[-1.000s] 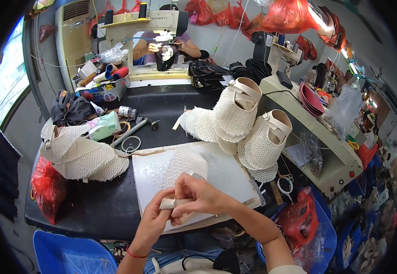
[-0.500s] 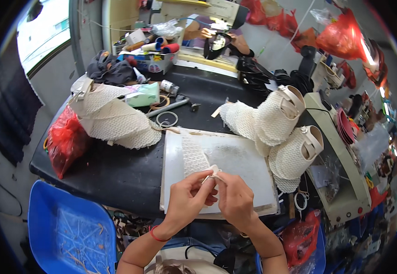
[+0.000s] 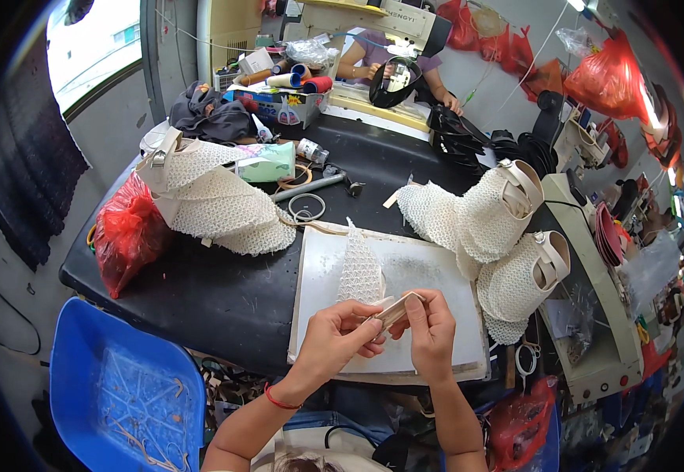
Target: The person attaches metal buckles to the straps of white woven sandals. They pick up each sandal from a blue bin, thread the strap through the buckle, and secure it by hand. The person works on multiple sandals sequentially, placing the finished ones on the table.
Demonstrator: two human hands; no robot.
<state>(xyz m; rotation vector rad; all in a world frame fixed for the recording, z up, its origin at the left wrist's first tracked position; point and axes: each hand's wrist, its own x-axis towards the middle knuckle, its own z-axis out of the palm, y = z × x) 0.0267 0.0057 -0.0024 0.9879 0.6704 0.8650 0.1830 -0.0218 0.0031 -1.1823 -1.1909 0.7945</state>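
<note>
A cream woven shoe upper (image 3: pixel 360 271) hangs from my hands over the white board (image 3: pixel 439 277), its pointed woven end standing away from me. My left hand (image 3: pixel 332 340) is closed on it, thumb and fingers pinching a smooth beige strap-like edge (image 3: pixel 393 313). At the other end of that edge, my right hand (image 3: pixel 432 332) grips it between thumb and fingers. The fingers hide part of the piece.
Stacked cream woven uppers stand at the left (image 3: pixel 236 206) and right (image 3: pixel 487 216). A red bag (image 3: pixel 128 236) hangs at the table's left; a blue bin (image 3: pixel 126 393) sits below. Scissors (image 3: pixel 527 358) lie right of the board. Across the table, a person sits behind a sewing machine (image 3: pixel 409 23).
My hands have drawn apart, my right hand shifting right and turning thumb-up. The beige edge now stretches visibly between them, and the woven piece has swung a little right. The whole view has shifted slightly.
</note>
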